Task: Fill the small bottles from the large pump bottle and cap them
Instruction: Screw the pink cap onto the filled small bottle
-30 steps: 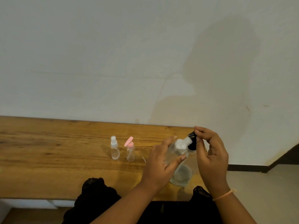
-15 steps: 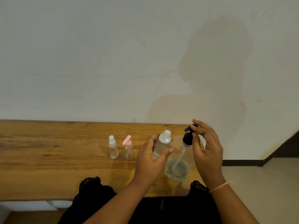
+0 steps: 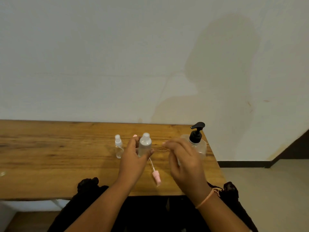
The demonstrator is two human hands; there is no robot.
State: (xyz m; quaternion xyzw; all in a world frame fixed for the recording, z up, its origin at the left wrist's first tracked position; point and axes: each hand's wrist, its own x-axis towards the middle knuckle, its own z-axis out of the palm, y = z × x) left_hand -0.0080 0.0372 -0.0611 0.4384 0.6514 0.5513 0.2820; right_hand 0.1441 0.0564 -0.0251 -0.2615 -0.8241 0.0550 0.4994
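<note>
Fingers (image 3: 132, 143) of the left hand (image 3: 133, 162) wrap a capped frosted bottle (image 3: 145, 145), held upright at the wooden table (image 3: 50, 164); how full it is cannot be told. Right hand (image 3: 184, 163) hovers beside it, loose and seemingly empty, though blurred. A pink spray head (image 3: 156, 176) lies detached between them, so one bottle likely awaits capping. The clear spray bottle (image 3: 119, 147) stands capped and looks nearly empty. The large pump bottle (image 3: 199, 145) stands at the right corner.
</note>
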